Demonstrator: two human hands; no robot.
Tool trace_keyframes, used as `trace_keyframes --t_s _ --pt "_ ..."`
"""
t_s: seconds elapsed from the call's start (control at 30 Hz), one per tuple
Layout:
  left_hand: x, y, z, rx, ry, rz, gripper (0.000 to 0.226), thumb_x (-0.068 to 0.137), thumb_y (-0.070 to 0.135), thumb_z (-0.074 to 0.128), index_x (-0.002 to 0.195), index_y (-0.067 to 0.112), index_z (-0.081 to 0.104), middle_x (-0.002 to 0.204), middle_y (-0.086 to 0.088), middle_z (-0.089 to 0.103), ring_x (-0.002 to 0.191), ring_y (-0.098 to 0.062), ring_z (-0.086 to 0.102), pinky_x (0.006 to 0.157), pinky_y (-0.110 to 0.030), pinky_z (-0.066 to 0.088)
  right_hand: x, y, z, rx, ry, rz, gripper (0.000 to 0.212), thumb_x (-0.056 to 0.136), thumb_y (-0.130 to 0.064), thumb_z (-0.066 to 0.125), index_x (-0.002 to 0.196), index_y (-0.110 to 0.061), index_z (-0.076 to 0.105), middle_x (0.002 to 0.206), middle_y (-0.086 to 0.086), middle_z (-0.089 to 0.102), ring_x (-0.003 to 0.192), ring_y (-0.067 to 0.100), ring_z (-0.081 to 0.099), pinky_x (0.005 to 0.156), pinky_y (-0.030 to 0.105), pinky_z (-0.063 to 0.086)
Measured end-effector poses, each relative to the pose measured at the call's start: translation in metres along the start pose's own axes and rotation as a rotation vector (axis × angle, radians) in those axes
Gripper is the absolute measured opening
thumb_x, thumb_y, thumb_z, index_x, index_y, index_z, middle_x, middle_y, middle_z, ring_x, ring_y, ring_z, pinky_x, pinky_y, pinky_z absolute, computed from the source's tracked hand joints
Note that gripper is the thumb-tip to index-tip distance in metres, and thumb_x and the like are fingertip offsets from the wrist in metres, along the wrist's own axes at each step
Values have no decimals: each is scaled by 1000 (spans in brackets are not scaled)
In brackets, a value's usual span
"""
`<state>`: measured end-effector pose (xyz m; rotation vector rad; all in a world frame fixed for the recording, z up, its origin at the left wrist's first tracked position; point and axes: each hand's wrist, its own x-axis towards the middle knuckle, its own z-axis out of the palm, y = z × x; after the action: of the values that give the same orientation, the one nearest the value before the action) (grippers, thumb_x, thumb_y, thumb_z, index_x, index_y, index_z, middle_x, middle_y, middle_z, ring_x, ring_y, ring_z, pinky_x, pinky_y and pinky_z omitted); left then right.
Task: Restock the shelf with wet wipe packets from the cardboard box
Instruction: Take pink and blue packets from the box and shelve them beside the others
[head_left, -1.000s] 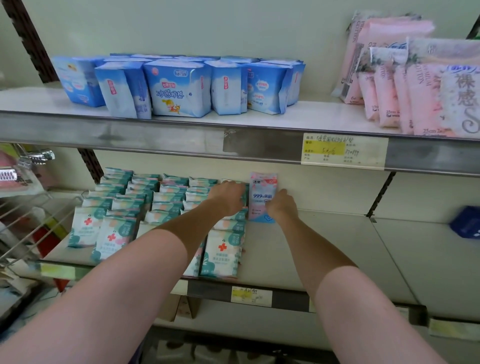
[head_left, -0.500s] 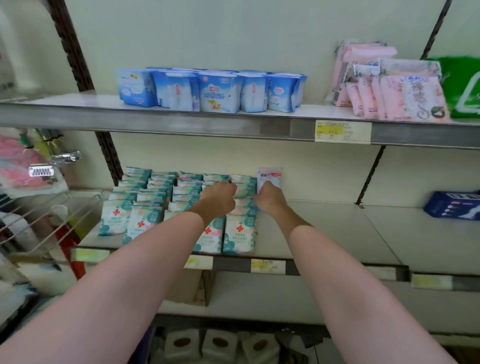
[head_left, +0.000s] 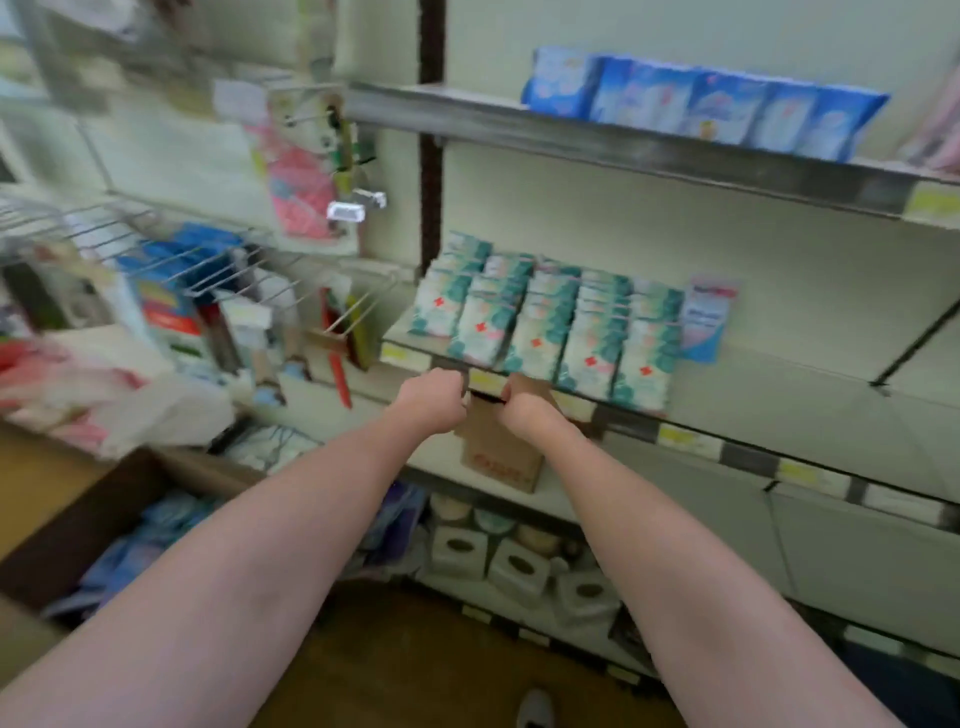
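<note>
Teal-and-white wet wipe packets (head_left: 545, 327) with red crosses stand in five rows on the pale metal shelf (head_left: 753, 395), at 12 o'clock from the hands; frame motion-blurred. One pink-and-blue packet (head_left: 709, 322) stands just beside the rows, at their 3 o'clock. Small brown cardboard box (head_left: 501, 452) sits beneath the shelf edge. Both arms extended forward. Left hand (head_left: 434, 400) and right hand (head_left: 522, 410) curled, knuckles up, at the box's top; whether they grasp it, cannot tell.

Teal-and-white wet wipe packets (head_left: 540, 322) with red crosses, brown cardboard box (head_left: 501, 452), blue packs (head_left: 701, 104)
</note>
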<state>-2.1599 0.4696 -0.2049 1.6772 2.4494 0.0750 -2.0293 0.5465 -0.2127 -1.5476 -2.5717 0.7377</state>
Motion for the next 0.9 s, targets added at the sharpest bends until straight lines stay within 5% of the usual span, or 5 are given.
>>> trace_keyframes --t_s 0.1,0.23,0.53,0.9 --pt "-42 -56 22 -39 -29 -72 23 89 21 50 110 18 56 115 -7 61 104 -28 58 74 -35 44 -21 -39 48 10 -82 -87 26 94 -23 55 115 -9 51 107 11 60 92 28 56 69 35 44" --pt "-98 -130 51 -68 -42 -200 19 89 28 52 105 19 57 114 -7 62 106 -30 58 80 -37 48 -40 -99 114 -22 -172 -179 22 92 -24 57 108 -10 55 110 11 61 99 31 58 83 38 50" --pt "-218 -261 110 -130 -94 -547 10 91 26 51 96 18 55 115 -9 62 109 -31 58 80 -38 45 -85 -201 244 -77 -414 -429 19 91 -27 57 105 -14 54 112 12 61 105 33 59 86 40 50" --pt "-209 -349 154 -207 -238 -691 3 90 15 47 90 17 45 95 -7 54 83 -26 51 69 -40 49 -35 -249 353 -146 -569 -439 29 92 -26 64 116 -12 56 119 11 60 110 30 59 89 40 50"
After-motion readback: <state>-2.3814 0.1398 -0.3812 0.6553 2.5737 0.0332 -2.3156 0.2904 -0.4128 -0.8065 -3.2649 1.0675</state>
